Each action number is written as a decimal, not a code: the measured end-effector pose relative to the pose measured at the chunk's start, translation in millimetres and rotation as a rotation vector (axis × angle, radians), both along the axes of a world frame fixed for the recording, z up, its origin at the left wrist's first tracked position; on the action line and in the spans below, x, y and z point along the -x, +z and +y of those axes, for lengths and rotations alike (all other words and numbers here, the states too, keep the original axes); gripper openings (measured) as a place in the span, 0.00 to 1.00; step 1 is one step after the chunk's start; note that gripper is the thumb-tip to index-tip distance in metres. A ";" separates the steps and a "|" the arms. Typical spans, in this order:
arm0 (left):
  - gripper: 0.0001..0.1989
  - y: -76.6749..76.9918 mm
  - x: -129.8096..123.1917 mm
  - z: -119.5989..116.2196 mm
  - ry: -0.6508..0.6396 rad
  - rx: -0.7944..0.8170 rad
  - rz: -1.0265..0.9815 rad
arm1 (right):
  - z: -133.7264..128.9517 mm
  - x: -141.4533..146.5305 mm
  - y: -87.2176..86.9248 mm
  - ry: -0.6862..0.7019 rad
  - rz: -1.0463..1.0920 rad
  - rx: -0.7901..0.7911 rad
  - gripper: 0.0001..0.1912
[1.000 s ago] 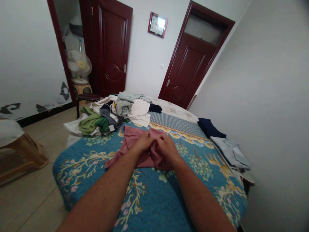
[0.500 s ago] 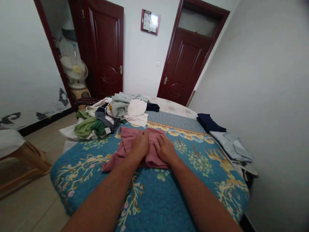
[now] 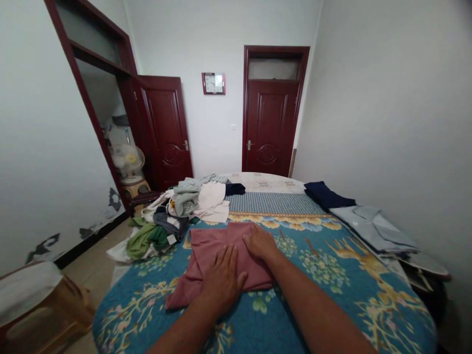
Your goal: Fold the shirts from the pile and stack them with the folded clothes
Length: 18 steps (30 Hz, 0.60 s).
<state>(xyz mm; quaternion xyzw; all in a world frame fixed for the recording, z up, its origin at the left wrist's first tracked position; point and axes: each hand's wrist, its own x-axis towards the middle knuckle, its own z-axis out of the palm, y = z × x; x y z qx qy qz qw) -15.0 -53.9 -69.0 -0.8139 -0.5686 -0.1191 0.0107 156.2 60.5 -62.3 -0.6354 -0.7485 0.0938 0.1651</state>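
On the blue cover [image 3: 354, 290], the pink cloth [image 3: 206, 241] lies long, eight o'clock to two; left hand [image 3: 224, 280] flat, nearer eight; right hand [image 3: 260, 242] bent at two, can't tell if pinching.

Lighting is moderate, cool and diffuse. Glare whitens part of the clock [image 3: 219, 82]. Soft shadow lies on the bedspread [image 3: 265, 324] beside the right forearm [image 3: 313, 309]. Wide-angle distortion stretches the edges; upper right corner is darkened and blurred.
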 end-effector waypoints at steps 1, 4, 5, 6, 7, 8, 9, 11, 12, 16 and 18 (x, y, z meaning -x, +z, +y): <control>0.36 -1.3 2.7 -1.3 0.005 0.007 0.013 | 4.8 2.8 2.0 -0.012 -0.003 0.000 0.36; 0.37 0.4 6.8 -1.8 0.014 0.038 0.042 | 13.9 9.7 6.1 -0.042 -0.008 -0.008 0.34; 0.37 3.4 7.1 -1.1 0.014 0.052 0.049 | 14.7 11.0 6.4 -0.050 -0.003 -0.014 0.33; 0.37 7.9 7.0 0.3 0.011 0.067 0.056 | 14.3 11.7 6.3 -0.058 0.006 -0.026 0.33; 0.37 13.7 6.4 2.3 0.007 0.077 0.061 | 12.9 12.0 5.7 -0.064 0.019 -0.044 0.33; 0.35 20.3 5.4 5.2 0.003 0.079 0.065 | 10.7 11.8 4.9 -0.073 0.032 -0.068 0.32; 0.32 27.0 3.7 8.9 -0.001 0.072 0.067 | 7.9 11.3 3.9 -0.087 0.046 -0.099 0.32; 0.26 37.5 -1.7 18.6 0.003 0.026 0.057 | 1.9 10.3 2.3 -0.116 0.065 -0.170 0.31; 0.25 39.9 -5.2 24.0 0.010 -0.008 0.044 | -0.7 9.9 1.8 -0.125 0.068 -0.207 0.30; 0.27 26.6 -18.4 41.7 0.026 -0.065 0.007 | -7.4 9.7 -0.3 -0.110 0.061 -0.269 0.28; 0.29 14.2 -21.2 45.2 0.045 -0.053 0.017 | -10.0 9.6 -2.1 -0.089 0.053 -0.272 0.27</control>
